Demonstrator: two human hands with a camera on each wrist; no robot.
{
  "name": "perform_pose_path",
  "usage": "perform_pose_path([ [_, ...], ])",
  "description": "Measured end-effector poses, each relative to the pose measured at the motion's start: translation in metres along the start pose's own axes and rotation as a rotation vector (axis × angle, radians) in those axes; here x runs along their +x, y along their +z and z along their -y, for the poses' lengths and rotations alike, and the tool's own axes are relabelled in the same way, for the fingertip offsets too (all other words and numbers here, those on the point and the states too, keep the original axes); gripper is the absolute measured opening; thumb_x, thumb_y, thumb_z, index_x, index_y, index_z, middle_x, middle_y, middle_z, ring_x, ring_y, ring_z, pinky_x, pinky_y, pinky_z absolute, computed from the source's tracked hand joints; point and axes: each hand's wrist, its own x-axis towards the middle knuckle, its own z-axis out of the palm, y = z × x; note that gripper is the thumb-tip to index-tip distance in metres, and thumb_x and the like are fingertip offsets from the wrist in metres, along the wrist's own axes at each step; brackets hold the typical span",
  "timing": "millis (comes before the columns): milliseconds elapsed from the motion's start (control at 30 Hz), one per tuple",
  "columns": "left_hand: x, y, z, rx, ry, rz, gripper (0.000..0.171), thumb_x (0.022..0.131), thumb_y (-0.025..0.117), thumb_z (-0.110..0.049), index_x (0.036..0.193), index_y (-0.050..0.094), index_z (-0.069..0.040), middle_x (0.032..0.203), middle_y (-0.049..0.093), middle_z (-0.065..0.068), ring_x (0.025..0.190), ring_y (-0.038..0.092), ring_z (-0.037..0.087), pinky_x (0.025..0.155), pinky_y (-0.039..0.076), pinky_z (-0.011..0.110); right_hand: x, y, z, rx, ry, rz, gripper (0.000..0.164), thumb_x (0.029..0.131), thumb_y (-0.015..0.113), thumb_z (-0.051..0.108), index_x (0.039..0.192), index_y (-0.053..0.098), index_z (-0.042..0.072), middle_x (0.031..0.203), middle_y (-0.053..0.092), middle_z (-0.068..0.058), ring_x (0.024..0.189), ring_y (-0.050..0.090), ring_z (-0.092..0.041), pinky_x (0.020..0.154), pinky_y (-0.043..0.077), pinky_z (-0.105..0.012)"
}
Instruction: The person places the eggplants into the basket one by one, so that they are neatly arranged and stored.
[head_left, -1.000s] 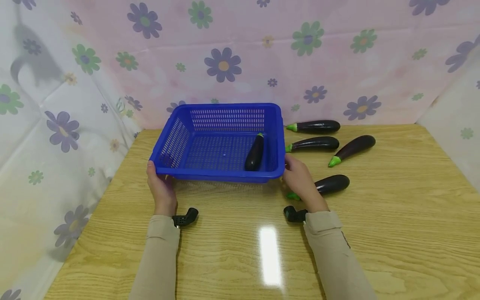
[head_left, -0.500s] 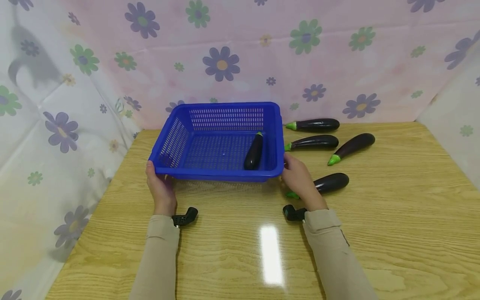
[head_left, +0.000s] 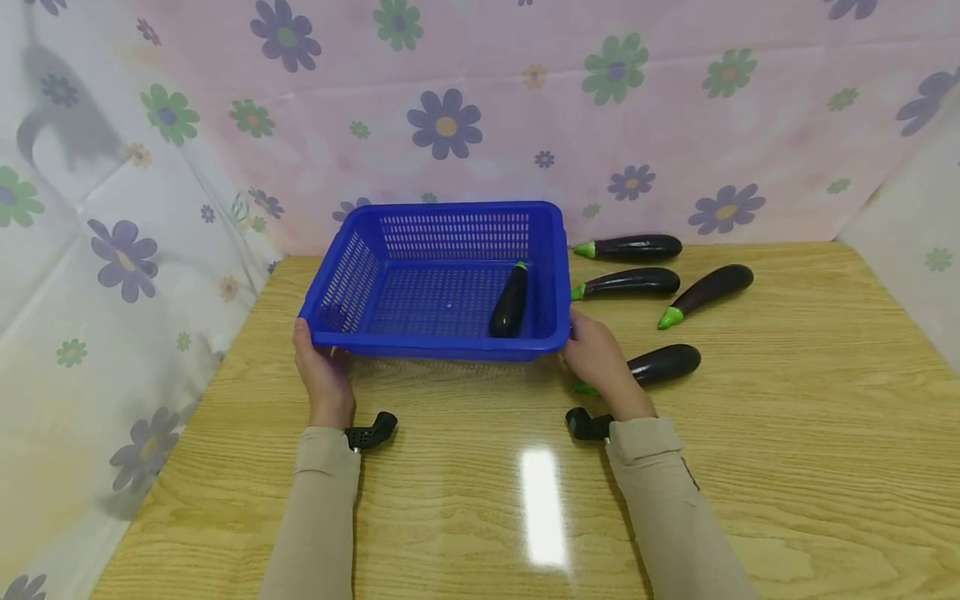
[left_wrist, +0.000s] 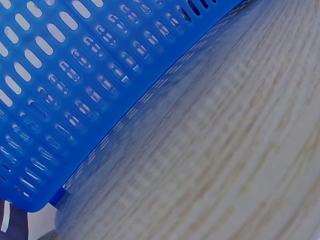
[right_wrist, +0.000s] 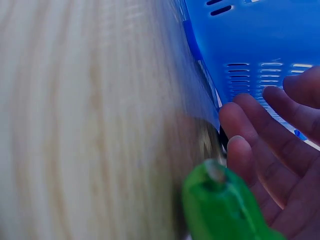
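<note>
Head view, basket: blue mesh basket [head_left: 442, 342] btwn both hands, toward far side of wooden desk [head_left: 465, 533], left of ctr; long sides run L–R.
Head view, L hand: L hand [head_left: 324, 383] at basket's near-left corner, thumb up on rim; other fingers mostly hidden under rim, can't tell how far curled.
Head view, R hand: R hand [head_left: 596, 350] against basket's right side nr near-right corner; fingertips hidden here.
Head view, in basket: one eggplant, the inner eggplant [head_left: 510, 302], by right wall, green end far.
Head view, right of basket: far eggplant [head_left: 637, 247], 2nd eggplant [head_left: 637, 282] just nearer, slanted eggplant [head_left: 708, 295] further right, near eggplant [head_left: 667, 365] partly behind R hand & wrist.
Head view, backdrop: floral cloth [head_left: 510, 100] beyond desk.
L wrist view, basket: slotted wall fills upper left, lower edge close over desk; L hand's grip not shown, can't tell.
R wrist view, R hand: fingers spread, only slightly bent, fairly wide, up against basket wall; green eggplant stem end [right_wrist: 220, 205] just beside, nr desk.
</note>
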Motion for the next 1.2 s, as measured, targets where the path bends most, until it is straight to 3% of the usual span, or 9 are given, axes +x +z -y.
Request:
perform_pose_path([
  [333,0.0006,-0.0001,0.0008,-0.023,-0.001,-0.004,0.047,0.092,0.041,-0.050,0.128,0.051,-0.021,0.132,0.051,0.005,0.122,0.043,0.018,0.107,0.029,0.037,-0.0007,-0.0009,0.0014,0.007,0.001,0.008,0.023,0.088,0.049,0.013,0.108,0.058,0.005,0.096,0.064,-0.013,0.087,0.056,-0.028,0.081,0.045,-0.046],
  [800,0.0005,-0.0002,0.0003,-0.038,0.003,0.009,0.046,0.093,0.041,-0.049,0.128,0.051,-0.020,0.131,0.051,0.005,0.121,0.044,0.019,0.107,0.029,0.037,-0.0023,-0.0019,0.0030,0.015,0.008,0.025,0.020,0.087,0.049,0.013,0.104,0.057,0.007,0.086,0.060,-0.010,0.078,0.053,-0.026,0.071,0.041,-0.038],
  [1200,0.0001,0.0002,0.0003,-0.032,0.004,-0.001,0.046,0.093,0.040,-0.049,0.127,0.052,-0.021,0.130,0.051,0.005,0.121,0.044,0.019,0.107,0.029,0.037,-0.0013,-0.0008,0.0014,0.000,-0.013,0.019,0.023,0.089,0.050,0.015,0.109,0.059,0.005,0.097,0.065,-0.013,0.087,0.059,-0.028,0.079,0.045,-0.046],
])
